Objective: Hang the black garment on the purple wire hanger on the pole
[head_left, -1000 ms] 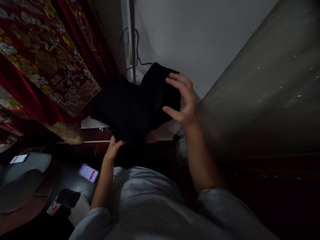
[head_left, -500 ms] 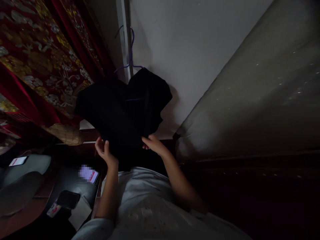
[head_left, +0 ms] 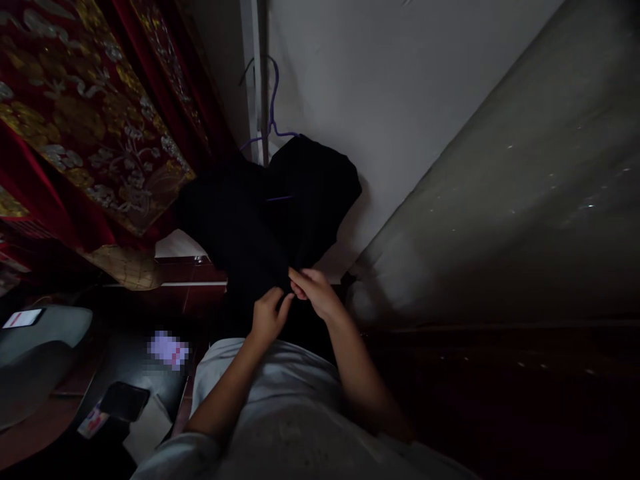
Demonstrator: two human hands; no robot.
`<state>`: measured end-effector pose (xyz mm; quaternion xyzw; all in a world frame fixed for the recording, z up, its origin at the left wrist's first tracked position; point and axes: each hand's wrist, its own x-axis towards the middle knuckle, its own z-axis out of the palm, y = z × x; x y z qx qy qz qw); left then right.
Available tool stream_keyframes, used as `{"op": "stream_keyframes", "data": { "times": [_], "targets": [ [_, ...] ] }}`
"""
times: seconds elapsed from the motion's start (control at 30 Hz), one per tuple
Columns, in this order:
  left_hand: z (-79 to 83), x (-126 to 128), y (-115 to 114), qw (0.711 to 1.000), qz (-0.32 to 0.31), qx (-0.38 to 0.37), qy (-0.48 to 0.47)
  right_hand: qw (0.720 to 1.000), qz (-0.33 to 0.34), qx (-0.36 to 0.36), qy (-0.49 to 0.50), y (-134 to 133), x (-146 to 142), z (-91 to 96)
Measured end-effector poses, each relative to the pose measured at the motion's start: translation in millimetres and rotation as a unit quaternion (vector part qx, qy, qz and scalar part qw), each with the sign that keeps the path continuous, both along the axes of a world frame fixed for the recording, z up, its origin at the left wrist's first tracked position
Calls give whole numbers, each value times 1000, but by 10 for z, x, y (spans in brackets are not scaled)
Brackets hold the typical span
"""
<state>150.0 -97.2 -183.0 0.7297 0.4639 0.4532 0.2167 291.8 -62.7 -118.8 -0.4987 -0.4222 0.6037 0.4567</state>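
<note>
Left hand [head_left: 269, 316] now beside right hand [head_left: 314, 292], at draped matte black cloth [head_left: 235, 220]

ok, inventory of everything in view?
Garment: 1, black, on hanger
Hanger: 1, purple, at pole
Pole: 1, pale, top
Wall: 1, grey, behind garment
Embroidered cloth: count unclear, red, upper left
Sheet: 1, grey, right
Bundle: 1, beige, left
Chair: 1, grey, far left
Seat: 1, black, lower left
Lit phone: 1, white, on chair
Blurred screen: 1, lilac, on seat
Flat items: 3, mixed, on seat
Floor: 1, dark red, left
Shirt: 1, pale grey, bottom
Left grip, right grip: 2, bare, at garment
</note>
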Motion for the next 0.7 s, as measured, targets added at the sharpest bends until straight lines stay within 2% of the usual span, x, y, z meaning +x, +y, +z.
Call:
{"op": "stream_keyframes", "data": {
  "times": [0.2, 0.3, 0.37, 0.43, 0.5, 0.57, 0.63, 0.7],
  "targets": [
    [34, -54, -11, 997, -23, -76, -6, 994, 67, -24, 79, -78, -27, 62],
    [29, -55, 27, 994, -5, -103, 33, 996, 21, 7, 83, 59, -17, 180],
    [-3, -37, 20, 992, 5, -115, 59, 992, -34, 70, 95, 295, 21, 409],
    [-51, -8, -13, 989, 5, -125, 75, 979, -68, 151, 116, 598, 66, 765],
    [-93, 18, -44, 987, 4, -136, 91, 969, -66, 205, 121, 874, 92, 1169],
    [-85, 23, -37, 984, 10, -144, 102, 965, -57, 226, 117, 1035, 87, 1508],
    [28, -5, 28, 979, 5, -157, 127, 963, -42, 245, 106, 1047, 63, 1698],
    [297, -65, 144, 975, -60, -156, 148, 960, -34, 258, 102, 959, 44, 1728]
  ]
}}
